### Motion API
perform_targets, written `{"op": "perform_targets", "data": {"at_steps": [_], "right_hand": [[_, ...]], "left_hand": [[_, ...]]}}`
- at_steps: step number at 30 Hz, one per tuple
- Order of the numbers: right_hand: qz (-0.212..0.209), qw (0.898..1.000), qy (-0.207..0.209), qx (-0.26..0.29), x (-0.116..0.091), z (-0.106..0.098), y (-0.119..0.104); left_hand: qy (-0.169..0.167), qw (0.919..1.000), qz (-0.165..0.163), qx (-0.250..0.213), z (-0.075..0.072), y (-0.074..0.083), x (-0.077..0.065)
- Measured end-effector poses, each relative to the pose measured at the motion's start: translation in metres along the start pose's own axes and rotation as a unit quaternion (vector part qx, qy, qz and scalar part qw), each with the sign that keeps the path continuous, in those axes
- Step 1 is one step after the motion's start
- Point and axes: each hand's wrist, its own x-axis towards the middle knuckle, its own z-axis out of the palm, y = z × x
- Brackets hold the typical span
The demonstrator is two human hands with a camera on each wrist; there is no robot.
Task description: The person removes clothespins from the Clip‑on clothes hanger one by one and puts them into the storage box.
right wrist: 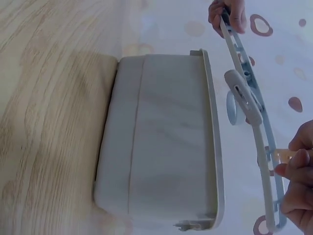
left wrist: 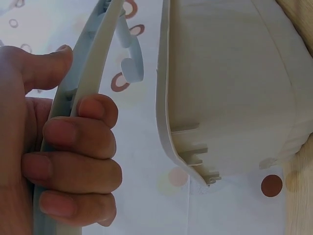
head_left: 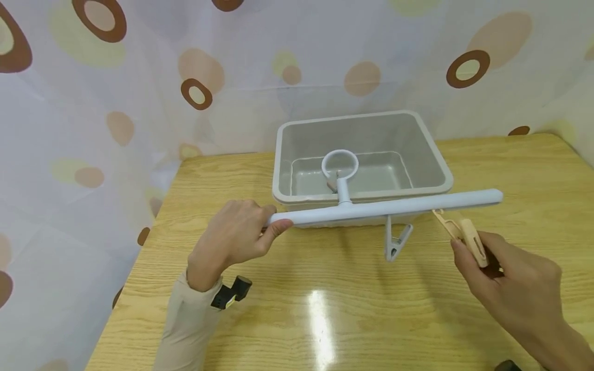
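A pale blue-white plastic hanger bar (head_left: pixel 417 204) with a round hook (head_left: pixel 324 164) at its middle is held level in front of a bin. My left hand (head_left: pixel 236 232) grips the bar's left end, fingers curled around it in the left wrist view. One pale grey clothes clip (head_left: pixel 390 242) hangs from the bar, right of the middle. My right hand (head_left: pixel 524 281) pinches a beige clothes clip (head_left: pixel 474 242) below the bar's right part. This clip's thin hooked end reaches up to the bar's underside; whether it is hooked on cannot be made out.
A light grey plastic bin (head_left: pixel 431 149) stands on the wooden table (head_left: pixel 278 319) behind the hanger, by a curtain (head_left: pixel 325 87) with brown and beige spots. A small brownish piece (head_left: pixel 331 183) shows near the hook's neck.
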Motion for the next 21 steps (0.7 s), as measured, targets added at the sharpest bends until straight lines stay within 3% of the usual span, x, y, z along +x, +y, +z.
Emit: {"op": "perform_targets", "data": {"at_steps": [7, 12, 15, 21], "right_hand": [[-0.006, 0.998, 0.039, 0.051, -0.001, -0.01, 0.012], [0.011, 0.996, 0.01, 0.093, 0.001, -0.02, 0.025], [0.024, 0.996, -0.012, 0.09, 0.003, -0.022, 0.028], [0.033, 0.996, -0.018, 0.077, 0.01, -0.023, 0.028]], "left_hand": [[0.0, 0.9999, 0.0, -0.012, 0.0, -0.004, -0.002], [-0.003, 0.9999, 0.001, -0.015, 0.001, -0.005, -0.003], [-0.003, 0.9998, 0.006, -0.017, 0.002, -0.005, -0.002], [-0.01, 0.9998, 0.006, -0.019, 0.004, -0.004, -0.001]]}}
